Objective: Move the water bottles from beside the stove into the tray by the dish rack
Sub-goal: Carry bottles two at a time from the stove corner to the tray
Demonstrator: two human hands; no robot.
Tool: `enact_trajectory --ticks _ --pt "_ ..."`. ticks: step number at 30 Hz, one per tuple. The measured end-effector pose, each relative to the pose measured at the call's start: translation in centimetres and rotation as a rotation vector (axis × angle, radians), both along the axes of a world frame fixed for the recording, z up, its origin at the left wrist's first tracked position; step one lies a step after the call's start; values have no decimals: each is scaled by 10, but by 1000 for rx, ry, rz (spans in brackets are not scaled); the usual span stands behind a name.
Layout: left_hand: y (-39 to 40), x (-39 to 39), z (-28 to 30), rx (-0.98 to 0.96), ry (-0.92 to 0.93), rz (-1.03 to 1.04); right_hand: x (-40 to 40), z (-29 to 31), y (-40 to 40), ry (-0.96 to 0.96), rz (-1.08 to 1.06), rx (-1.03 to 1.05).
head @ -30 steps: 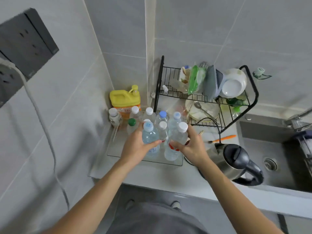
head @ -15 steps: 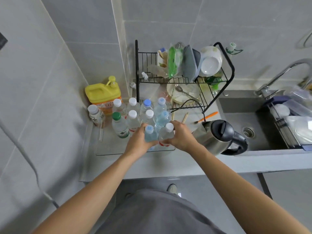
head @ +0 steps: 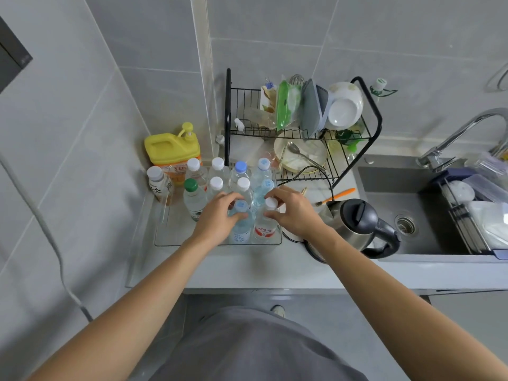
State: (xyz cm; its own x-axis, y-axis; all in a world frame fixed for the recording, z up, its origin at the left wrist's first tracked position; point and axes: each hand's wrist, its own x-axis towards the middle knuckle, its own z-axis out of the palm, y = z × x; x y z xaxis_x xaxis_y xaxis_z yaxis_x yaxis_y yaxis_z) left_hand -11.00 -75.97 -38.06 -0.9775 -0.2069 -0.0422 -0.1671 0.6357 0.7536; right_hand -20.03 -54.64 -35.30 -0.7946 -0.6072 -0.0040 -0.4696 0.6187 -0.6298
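Yellow detergent jug [head: 171, 149], green-capped bottle [head: 192, 199]

Soft, even light fills the kitchen, cool and fairly bright, with no hard beam; its source lies outside the view, probably overhead. Shadows are faint: a pale one lies under the forearms on the counter [head: 247, 270], and a darker patch sits beneath the dish rack [head: 302, 127]. The grey wall tiles carry a dull sheen without glare, while the kettle [head: 354, 224] and the tap [head: 467, 130] show small bright highlights. The clear tray [head: 165, 240] is hard to trace against the pale surface. Wide-angle distortion bends the tile lines and stretches the arms toward the lower corners. Focus is fair in the middle; fine print on labels stays soft.
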Motion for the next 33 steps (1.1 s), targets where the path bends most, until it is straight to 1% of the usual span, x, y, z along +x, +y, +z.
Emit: enact_trajectory --ticks 4,9,14,22,26,29,33 --pt "2 -2 6 -112 -23 -79 -2 4 -1 -3 28 30" --pt "7 -4 14 -153 -28 -134 1 7 -1 50 107 92" --pt "4 -1 10 -176 28 -93 1 10 3 105 139 89" --pt "8 -3 8 -213 -31 -121 6 4 -1 105 148 131" --pt "6 -8 9 -231 -71 -136 2 7 -5 82 153 187" --pt "7 -6 9 -283 -63 -143 3 7 -6 98 150 210" --pt "9 0 7 -301 -54 -132 7 5 -6 112 141 212"
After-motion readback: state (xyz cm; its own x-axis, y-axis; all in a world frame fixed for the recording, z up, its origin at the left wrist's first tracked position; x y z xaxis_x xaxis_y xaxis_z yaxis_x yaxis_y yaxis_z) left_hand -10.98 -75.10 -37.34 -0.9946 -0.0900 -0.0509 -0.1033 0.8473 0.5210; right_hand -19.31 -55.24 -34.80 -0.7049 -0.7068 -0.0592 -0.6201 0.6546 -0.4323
